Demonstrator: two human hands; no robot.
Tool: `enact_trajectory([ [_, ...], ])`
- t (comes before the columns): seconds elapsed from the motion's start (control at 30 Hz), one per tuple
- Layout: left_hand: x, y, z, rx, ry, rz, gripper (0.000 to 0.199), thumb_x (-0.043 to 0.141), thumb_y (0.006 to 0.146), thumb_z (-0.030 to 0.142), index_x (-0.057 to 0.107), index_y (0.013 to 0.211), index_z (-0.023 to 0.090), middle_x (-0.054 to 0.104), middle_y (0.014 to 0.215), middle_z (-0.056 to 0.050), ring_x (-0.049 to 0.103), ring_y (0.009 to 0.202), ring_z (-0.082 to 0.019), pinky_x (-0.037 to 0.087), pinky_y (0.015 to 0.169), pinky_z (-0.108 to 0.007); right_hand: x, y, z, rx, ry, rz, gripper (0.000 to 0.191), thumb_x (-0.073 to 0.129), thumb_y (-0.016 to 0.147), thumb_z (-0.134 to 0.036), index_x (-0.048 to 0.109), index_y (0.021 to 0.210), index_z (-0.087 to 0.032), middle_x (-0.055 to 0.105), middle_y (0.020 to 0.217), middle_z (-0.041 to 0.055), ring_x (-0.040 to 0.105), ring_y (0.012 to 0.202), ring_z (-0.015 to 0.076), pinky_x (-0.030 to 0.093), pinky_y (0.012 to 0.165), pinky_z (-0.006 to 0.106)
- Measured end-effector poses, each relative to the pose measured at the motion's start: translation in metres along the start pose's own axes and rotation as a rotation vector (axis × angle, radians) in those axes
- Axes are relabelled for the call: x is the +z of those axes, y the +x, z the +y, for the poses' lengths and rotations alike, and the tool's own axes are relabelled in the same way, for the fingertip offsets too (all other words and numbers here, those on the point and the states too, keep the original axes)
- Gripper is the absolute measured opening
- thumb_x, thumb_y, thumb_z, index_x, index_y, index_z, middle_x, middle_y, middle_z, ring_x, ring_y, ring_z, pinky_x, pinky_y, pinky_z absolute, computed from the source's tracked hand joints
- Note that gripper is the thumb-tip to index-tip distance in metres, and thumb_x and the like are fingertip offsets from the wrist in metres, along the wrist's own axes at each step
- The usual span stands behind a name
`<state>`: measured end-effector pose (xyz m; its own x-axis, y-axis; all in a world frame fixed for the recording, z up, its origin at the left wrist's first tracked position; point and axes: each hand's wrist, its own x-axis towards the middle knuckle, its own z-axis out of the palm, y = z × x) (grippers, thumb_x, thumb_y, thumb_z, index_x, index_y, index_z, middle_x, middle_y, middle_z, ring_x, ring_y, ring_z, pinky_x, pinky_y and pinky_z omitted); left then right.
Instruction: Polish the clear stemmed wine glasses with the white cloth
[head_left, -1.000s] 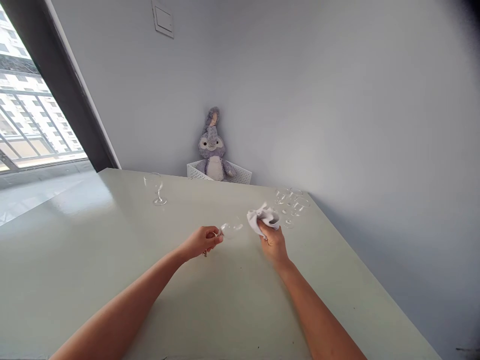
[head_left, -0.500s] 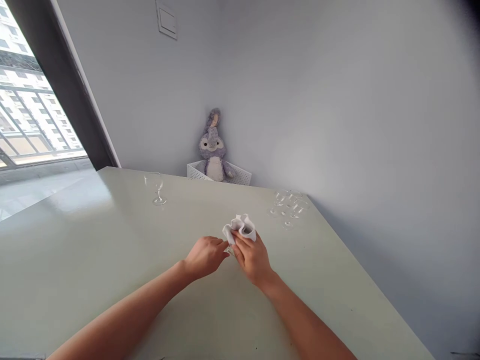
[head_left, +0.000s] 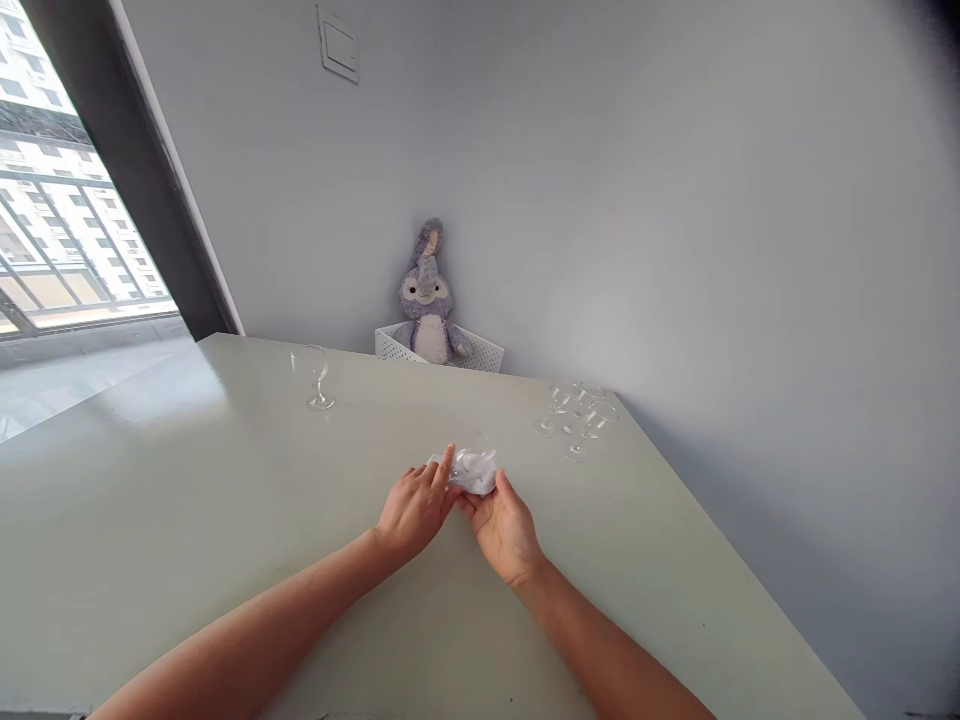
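A clear glass (head_left: 480, 447) is between my hands over the middle of the table, with a white cloth (head_left: 474, 472) bunched against its bowl. My left hand (head_left: 417, 508) is at the left side of the glass and cloth, its index finger raised along them and the other fingers curled. Under the cloth, my right hand (head_left: 504, 525) cups it from below and from the right, palm up, thumb along the right side. The stem and foot of this glass are hidden by the hands and cloth.
One stemmed glass (head_left: 319, 378) stands at the back left of the pale table (head_left: 247, 490). Several more (head_left: 576, 425) stand together at the back right, near the wall. Behind the table's far edge, a plush toy (head_left: 430, 320) sits in a white basket (head_left: 484, 350).
The cloth has gone from standing up above my right hand to lying low against the glass. My right hand has turned palm up beneath it, and my left index finger has lifted.
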<state>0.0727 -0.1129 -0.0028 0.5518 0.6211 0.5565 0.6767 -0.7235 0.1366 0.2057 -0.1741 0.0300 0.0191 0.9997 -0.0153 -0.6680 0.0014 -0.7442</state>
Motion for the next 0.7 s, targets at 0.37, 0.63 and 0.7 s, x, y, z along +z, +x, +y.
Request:
enact_trajectory([
  [0.37,-0.008,-0.005,0.032,0.043,-0.128,0.002,0.064,0.038,0.084,0.046,0.02,0.138,0.015,0.054,0.098,-0.012,0.051,0.09,-0.025,0.04,0.079,-0.038,-0.007,0.002,0.013,0.023,-0.071,0.07,0.023,0.063,0.075,-0.032,0.06,0.096,-0.023,0.063,0.094,0.003,0.057,0.078,0.0161,0.042,0.065,0.027],
  [0.63,-0.025,0.01,0.011,-0.465,-0.822,-0.042,0.048,0.047,0.08,0.048,0.043,0.12,0.021,0.052,0.106,-0.009,0.051,0.089,-0.019,0.043,0.08,-0.035,-0.011,0.0,0.016,0.116,-0.168,0.051,0.029,0.07,0.066,-0.041,0.059,0.079,-0.018,0.053,0.062,-0.0022,0.045,0.05,0.0087,0.034,0.047,0.023],
  [0.7,-0.029,0.014,0.004,-0.567,-1.085,-0.103,0.052,0.051,0.078,0.047,0.041,0.121,0.021,0.05,0.117,-0.01,0.052,0.098,-0.02,0.044,0.082,-0.035,-0.008,-0.003,0.017,0.145,-0.254,0.017,0.032,0.068,0.066,-0.046,0.058,0.075,-0.017,0.052,0.06,-0.0021,0.044,0.048,0.0087,0.034,0.046,0.023],
])
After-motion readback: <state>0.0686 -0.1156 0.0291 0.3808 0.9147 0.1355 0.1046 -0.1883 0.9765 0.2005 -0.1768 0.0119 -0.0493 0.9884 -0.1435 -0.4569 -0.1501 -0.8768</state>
